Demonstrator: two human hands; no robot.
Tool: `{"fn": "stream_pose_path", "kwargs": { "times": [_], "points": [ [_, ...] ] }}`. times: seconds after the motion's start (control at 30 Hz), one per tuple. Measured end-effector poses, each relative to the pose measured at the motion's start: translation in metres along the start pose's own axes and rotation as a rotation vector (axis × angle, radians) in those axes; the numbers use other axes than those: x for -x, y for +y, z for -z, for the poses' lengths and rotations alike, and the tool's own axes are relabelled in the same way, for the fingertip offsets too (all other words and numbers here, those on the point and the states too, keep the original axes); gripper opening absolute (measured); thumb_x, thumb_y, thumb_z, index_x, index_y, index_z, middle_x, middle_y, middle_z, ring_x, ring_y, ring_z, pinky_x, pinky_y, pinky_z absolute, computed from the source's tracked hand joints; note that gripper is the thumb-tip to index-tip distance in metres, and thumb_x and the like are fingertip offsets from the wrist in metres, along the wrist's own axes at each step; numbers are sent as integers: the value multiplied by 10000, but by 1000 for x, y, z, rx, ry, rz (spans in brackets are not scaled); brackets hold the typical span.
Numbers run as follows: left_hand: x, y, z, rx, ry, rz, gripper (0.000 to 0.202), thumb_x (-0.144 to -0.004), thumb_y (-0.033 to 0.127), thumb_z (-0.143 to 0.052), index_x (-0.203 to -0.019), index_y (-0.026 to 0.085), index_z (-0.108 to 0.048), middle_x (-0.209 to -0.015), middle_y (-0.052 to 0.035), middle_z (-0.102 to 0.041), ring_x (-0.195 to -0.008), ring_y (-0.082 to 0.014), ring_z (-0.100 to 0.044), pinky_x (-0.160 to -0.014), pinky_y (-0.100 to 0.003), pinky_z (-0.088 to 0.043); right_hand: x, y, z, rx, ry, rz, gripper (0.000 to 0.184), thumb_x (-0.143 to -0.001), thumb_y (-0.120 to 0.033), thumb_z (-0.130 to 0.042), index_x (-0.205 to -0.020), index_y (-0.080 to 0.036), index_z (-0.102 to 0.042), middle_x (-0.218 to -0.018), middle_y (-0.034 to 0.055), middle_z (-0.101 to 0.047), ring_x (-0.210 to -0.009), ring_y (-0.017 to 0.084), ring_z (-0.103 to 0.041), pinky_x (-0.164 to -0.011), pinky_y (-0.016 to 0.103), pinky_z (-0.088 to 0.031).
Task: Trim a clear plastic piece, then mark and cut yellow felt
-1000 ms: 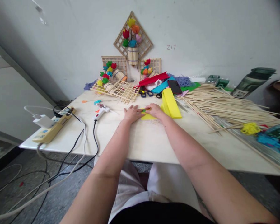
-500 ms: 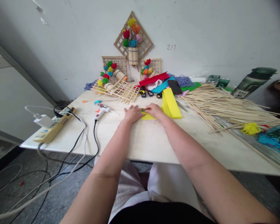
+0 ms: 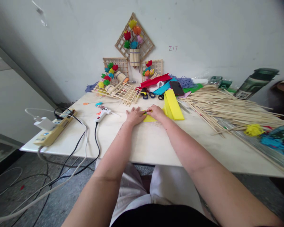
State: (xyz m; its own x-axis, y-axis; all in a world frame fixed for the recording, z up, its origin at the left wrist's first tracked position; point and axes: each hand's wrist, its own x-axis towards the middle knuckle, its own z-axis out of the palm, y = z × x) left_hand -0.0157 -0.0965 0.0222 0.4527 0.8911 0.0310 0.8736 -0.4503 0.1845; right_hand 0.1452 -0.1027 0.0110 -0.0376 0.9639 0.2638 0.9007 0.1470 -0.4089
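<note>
A strip of yellow crepe paper (image 3: 174, 105) lies folded on the table, and its flat end runs leftward under my hands. My left hand (image 3: 135, 116) rests on the left end of the paper with its fingers spread, pressing it down. The fingertips of my right hand (image 3: 156, 112) are pinched together over the paper, close to my left fingertips. A small dark and green thing shows between the two hands, mostly hidden by the right fingers; its kind cannot be made out.
Left of my hands lie a hot glue gun (image 3: 103, 114) and a power strip (image 3: 54, 127) with trailing cables. Lattice panels with paper flowers (image 3: 134, 44) stand behind. Scissors (image 3: 152, 95), a phone (image 3: 176, 88), wooden sticks (image 3: 227, 105) and a bottle (image 3: 257, 83) occupy the back and right.
My right fingertips shift slightly at the small green thing, and less of its green shows. My left hand stays in place on the paper.
</note>
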Motion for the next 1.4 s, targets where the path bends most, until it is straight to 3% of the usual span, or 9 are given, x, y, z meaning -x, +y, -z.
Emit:
{"fn": "stream_pose_path", "kwargs": {
  "times": [0.27,0.63,1.0,1.4],
  "points": [
    [0,-1,0,22,-19,3,478,-821,609,-343,-1246,436,-480,-1459,20,-300,-1352,-304,-186,-1022,-635,-105,-3,9,-3,-93,23,36,242,-768,-228,-599,-990,-194,-687,-947,53,-644,-837,146,-596,-773,238,-443],
    [0,-2,0,31,-28,3,486,-818,612,-347,-1260,444,-461,-1468,19,-275,-1358,-316,-156,-1022,-632,-98,0,3,1,13,-23,6,230,-797,-300,-578,-993,-259,-692,-1026,37,-615,-914,166,-577,-778,239,-425],
    [3,1,4,-29,-44,22,569,-773,703,-303,-1269,461,-439,-1460,35,-292,-1349,-320,-172,-1032,-622,-70,0,1,-1,41,-27,13,217,-808,-309,-561,-951,-239,-707,-1002,53,-612,-887,173,-585,-743,237,-429],
    [3,0,6,-54,-89,-9,641,-742,738,-300,-1310,453,-383,-1471,16,-261,-1338,-352,-175,-1018,-599,-157,-5,8,-10,18,5,3,214,-781,-313,-583,-939,-233,-704,-998,47,-619,-868,161,-594,-773,237,-433]
  ]
}}
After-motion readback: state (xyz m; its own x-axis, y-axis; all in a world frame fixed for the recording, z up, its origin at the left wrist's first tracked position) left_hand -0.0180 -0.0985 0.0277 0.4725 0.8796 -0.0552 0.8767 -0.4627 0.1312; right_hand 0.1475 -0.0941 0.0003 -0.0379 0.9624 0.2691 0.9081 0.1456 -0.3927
